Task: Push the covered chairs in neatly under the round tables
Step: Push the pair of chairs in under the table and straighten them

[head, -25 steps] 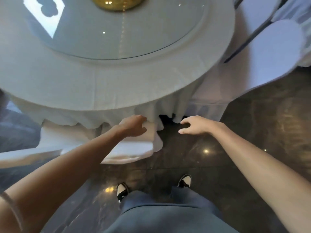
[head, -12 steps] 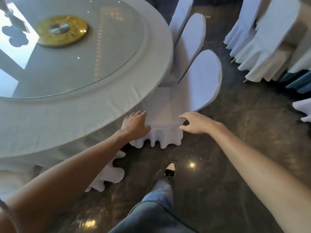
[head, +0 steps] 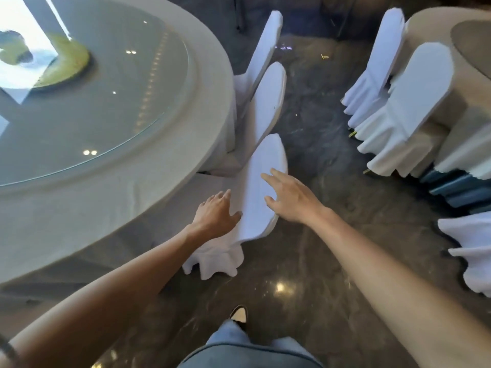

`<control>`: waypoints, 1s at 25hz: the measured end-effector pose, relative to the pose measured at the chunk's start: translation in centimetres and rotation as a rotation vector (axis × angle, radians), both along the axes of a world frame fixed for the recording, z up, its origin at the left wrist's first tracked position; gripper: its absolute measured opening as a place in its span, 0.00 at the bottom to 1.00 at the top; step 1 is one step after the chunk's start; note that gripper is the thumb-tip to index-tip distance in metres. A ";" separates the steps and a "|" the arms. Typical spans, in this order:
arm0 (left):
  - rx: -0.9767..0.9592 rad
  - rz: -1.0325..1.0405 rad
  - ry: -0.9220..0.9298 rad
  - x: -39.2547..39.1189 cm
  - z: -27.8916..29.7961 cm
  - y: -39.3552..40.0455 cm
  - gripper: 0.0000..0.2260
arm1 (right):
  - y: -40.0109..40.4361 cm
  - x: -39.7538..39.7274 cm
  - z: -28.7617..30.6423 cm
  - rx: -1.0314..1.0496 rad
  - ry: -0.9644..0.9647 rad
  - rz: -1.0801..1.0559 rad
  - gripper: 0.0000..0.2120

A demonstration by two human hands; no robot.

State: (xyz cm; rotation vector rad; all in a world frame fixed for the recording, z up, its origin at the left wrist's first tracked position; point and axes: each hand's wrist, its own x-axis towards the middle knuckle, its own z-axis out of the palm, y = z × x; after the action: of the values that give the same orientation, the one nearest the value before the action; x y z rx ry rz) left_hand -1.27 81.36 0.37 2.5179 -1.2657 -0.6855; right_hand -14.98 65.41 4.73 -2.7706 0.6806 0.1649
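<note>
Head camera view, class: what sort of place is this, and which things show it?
Probably a banquet hall or hotel restaurant: a clothed round table with a glass turntable, rows of white covered chairs, and a second table set likewise.

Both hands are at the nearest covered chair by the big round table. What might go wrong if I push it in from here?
1. The nearest chair sits close against the next chair, so a skewed push may knock that one.
2. The left hand and right hand lie open on loose cover fabric, which may slide or bunch rather than move the frame.
3. The chair skirt pools on the floor near the shoe and may snag.
</note>
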 end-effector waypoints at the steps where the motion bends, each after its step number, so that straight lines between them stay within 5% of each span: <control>1: -0.013 0.025 -0.003 -0.1 0.5 -2.6 0.33 | -2.9 0.2 0.2 -0.006 -0.016 0.020 0.29; 11: 0.004 0.342 0.054 -1.0 1.3 -25.7 0.36 | -30.3 4.3 -2.0 -0.043 -0.004 0.265 0.33; 25: 0.329 0.736 0.227 6.4 -7.1 -39.6 0.14 | -50.4 23.5 -6.6 -0.216 0.125 0.694 0.36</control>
State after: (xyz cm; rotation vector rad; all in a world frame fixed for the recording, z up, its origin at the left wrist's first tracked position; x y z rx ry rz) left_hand 5.15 41.75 -6.73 2.7595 -0.1095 -0.9896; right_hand 8.53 14.97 -1.88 -3.1060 -0.2860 0.4254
